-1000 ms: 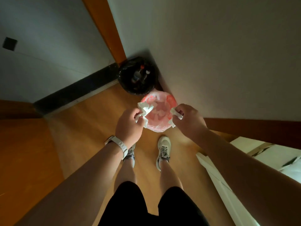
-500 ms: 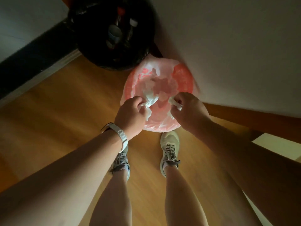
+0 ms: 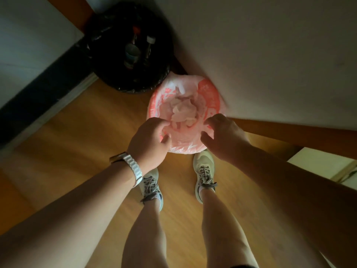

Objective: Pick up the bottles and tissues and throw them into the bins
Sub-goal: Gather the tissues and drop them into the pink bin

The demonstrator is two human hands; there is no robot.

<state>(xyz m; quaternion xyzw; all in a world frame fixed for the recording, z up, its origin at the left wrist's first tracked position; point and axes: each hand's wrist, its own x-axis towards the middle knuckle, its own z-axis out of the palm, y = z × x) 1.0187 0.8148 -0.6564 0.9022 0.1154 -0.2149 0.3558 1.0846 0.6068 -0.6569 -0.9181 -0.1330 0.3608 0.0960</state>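
Observation:
A pink-lined bin (image 3: 211,93) stands on the wooden floor against the wall, with crumpled white tissues (image 3: 183,111) lying inside it. My left hand (image 3: 148,140), a metal watch on its wrist, hovers over the bin's near left rim with loosely curled fingers and holds nothing. Over the near right rim, my right hand (image 3: 222,136) is likewise empty, its fingers relaxed. Behind stands a black-lined bin (image 3: 108,74) with several bottles (image 3: 133,53) in it.
Both bins sit in a corner where a grey wall (image 3: 270,55) meets a dark skirting board (image 3: 38,97). My two feet in light sneakers (image 3: 203,171) stand just short of the pink bin. A white furniture edge (image 3: 324,165) shows at right.
Both hands held crumpled tissues over the pink bin earlier. The tissues have left my hands and now lie in the bin. My view has dropped closer to the bins.

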